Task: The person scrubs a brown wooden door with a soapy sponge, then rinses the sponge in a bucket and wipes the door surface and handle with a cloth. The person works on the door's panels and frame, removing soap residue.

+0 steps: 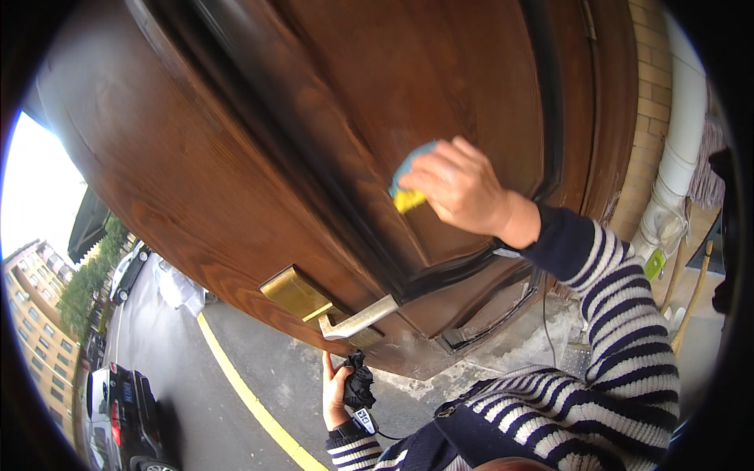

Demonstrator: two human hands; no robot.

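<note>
My right hand point(459, 192) presses a blue and yellow sponge point(408, 184) against the panel of a large brown wooden door point(236, 149). My striped sleeve runs down to the lower right. Lower down, my left hand point(336, 390) is closed around a small black bundle point(360, 385) with a cord hanging from it, just under the door's silver lever handle point(357, 320) and its brass plate point(294, 292).
A brick wall point(648, 94) and a white drainpipe point(679, 149) stand right of the door. At lower left lie a paved road with a yellow line point(243, 392), parked cars point(118, 408), trees and an apartment block point(35, 314).
</note>
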